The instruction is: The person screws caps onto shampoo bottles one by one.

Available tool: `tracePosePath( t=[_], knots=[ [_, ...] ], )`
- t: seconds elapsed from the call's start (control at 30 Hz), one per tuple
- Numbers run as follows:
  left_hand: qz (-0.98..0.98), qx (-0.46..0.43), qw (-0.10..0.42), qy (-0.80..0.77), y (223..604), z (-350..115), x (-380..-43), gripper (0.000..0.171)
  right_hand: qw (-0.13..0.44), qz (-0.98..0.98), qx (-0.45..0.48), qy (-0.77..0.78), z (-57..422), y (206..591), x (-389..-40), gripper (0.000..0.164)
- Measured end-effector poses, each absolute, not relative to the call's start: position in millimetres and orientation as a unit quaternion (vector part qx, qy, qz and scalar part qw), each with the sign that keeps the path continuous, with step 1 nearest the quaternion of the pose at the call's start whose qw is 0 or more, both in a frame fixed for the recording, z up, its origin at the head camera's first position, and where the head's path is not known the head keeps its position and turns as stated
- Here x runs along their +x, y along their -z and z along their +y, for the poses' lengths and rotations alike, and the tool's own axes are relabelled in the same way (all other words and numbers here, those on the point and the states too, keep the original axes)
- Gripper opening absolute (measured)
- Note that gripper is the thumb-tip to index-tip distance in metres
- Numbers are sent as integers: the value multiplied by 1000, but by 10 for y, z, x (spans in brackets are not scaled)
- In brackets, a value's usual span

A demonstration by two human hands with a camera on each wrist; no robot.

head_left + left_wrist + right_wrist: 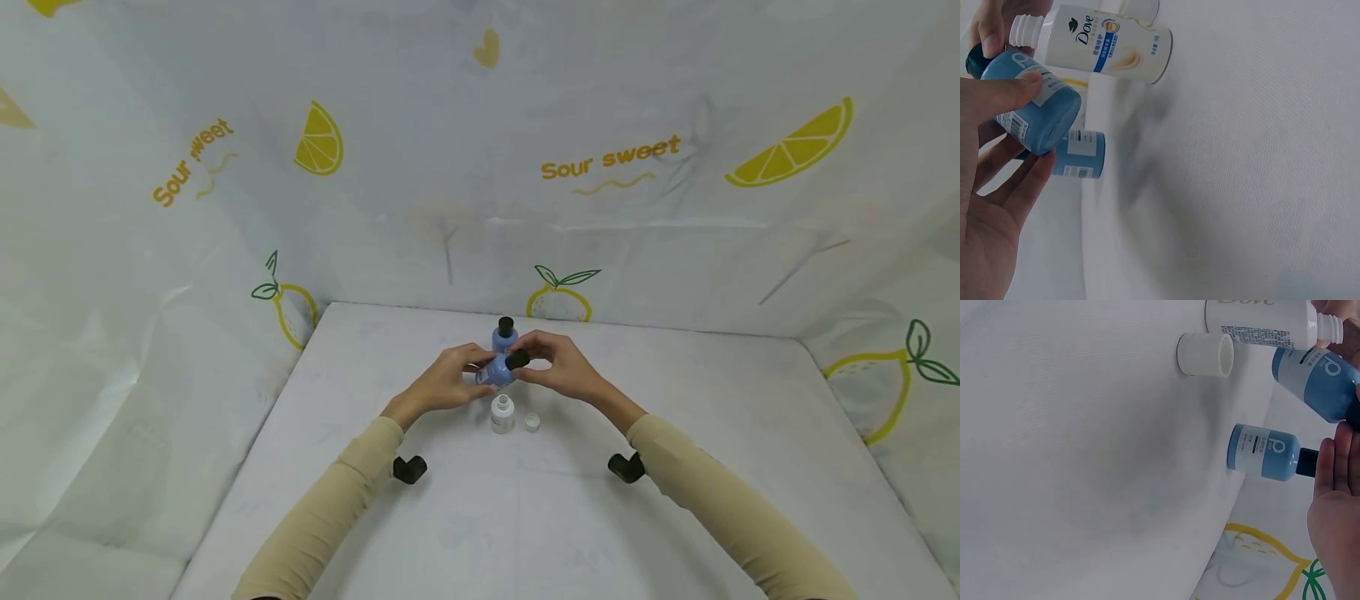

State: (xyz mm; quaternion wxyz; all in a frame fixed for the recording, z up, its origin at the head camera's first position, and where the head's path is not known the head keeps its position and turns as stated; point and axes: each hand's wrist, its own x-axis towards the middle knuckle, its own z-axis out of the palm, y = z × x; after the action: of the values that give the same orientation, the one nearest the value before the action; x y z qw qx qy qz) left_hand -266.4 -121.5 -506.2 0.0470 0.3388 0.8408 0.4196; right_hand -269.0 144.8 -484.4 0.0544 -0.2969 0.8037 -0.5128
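My left hand [447,379] grips a small blue bottle [1044,103] round its body, thumb on its label, tilted toward the right. At the bottle's black cap [517,359] my right hand [558,364] pinches with thumb and fingers. A second blue bottle [1266,452] with a black cap stands upright just behind the hands. In front of them is a white Dove bottle [1107,44], upright, its threaded neck bare. Beside it, to the right, sits a white cap [1205,355] on the table.
The white table [517,517] ends at a pale sheet [420,250] printed with lemons and "Sour sweet". Black angled pieces show by each forearm, one at the left [409,470] and one at the right [626,467].
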Motion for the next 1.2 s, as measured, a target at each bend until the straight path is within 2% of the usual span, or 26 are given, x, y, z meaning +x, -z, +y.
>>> tracePosePath(
  t=[0.73,1.2],
  knots=[
    [844,343,40,-409,5039,-1219,-2653,55,37,831,-251,495,1400,4870,-2661,30],
    [846,334,49,-412,5010,-1219,-2642,56,43,829,-245,501,1394,4819,-2637,35]
  ],
)
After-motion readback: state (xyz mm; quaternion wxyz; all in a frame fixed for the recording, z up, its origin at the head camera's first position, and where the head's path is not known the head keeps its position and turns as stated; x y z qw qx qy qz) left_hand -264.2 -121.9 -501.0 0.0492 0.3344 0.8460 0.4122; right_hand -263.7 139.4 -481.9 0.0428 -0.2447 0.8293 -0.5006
